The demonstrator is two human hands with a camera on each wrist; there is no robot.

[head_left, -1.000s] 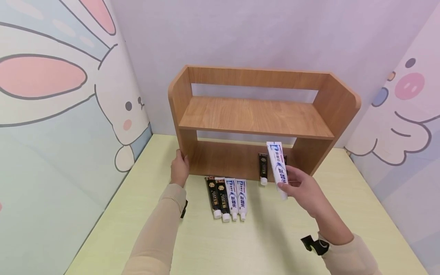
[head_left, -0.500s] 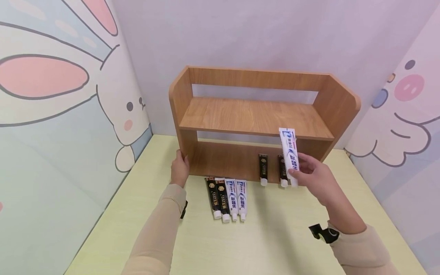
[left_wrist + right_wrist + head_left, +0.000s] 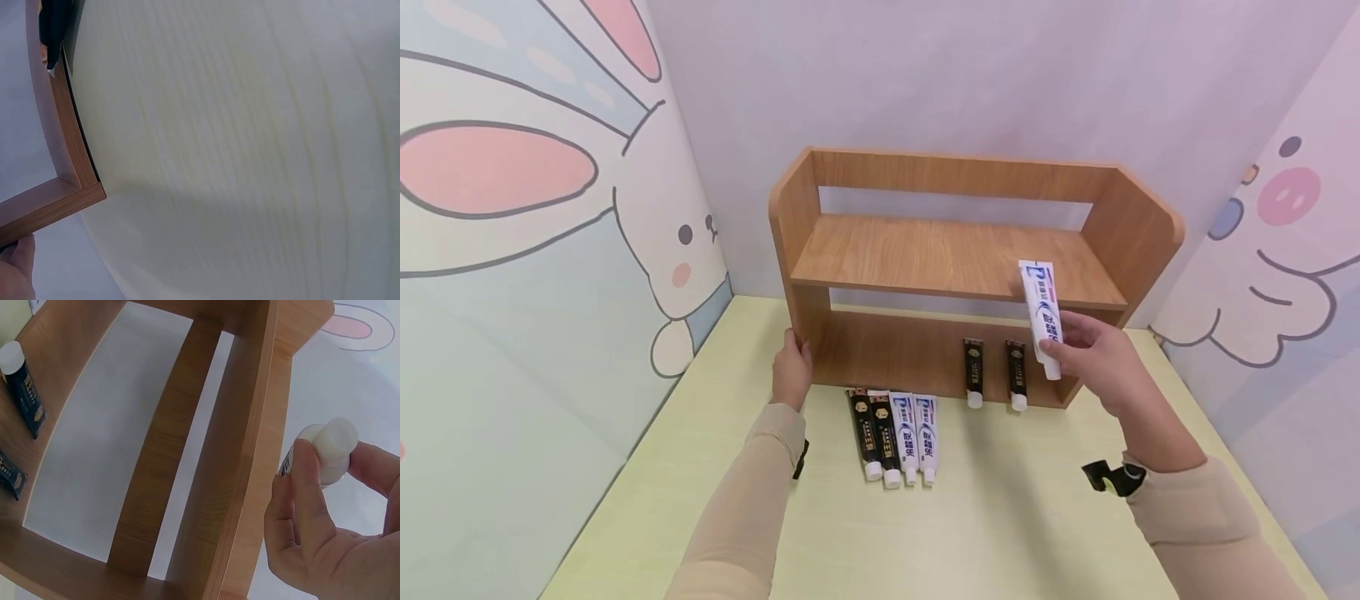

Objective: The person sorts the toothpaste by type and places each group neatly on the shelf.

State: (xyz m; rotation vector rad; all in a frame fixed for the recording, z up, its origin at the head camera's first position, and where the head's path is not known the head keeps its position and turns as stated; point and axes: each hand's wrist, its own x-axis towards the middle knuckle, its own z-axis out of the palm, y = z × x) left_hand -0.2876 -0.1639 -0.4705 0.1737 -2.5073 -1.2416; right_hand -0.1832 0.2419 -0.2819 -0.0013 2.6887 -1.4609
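My right hand [image 3: 1093,354] pinches a white toothpaste tube [image 3: 1042,312] near its capped lower end, in front of the upper board's right part. In the right wrist view the white cap [image 3: 337,439] points toward the camera between thumb and fingers. My left hand [image 3: 792,369] grips the left side panel of the wooden shelf [image 3: 955,254] low down; its fingers are partly hidden behind the panel. Two black toothpaste tubes, a left one [image 3: 973,371] and a right one [image 3: 1017,373], lie on the lower board with white caps toward me.
On the pale table [image 3: 880,542] before the shelf lie two black tubes [image 3: 875,437] and two white tubes [image 3: 916,437] side by side. Cartoon-printed walls stand left and right, with a plain wall [image 3: 962,75] behind.
My right hand has raised the white toothpaste tube and carried it rightward, uncovering the right black tube on the lower board. My left hand stays on the side panel.
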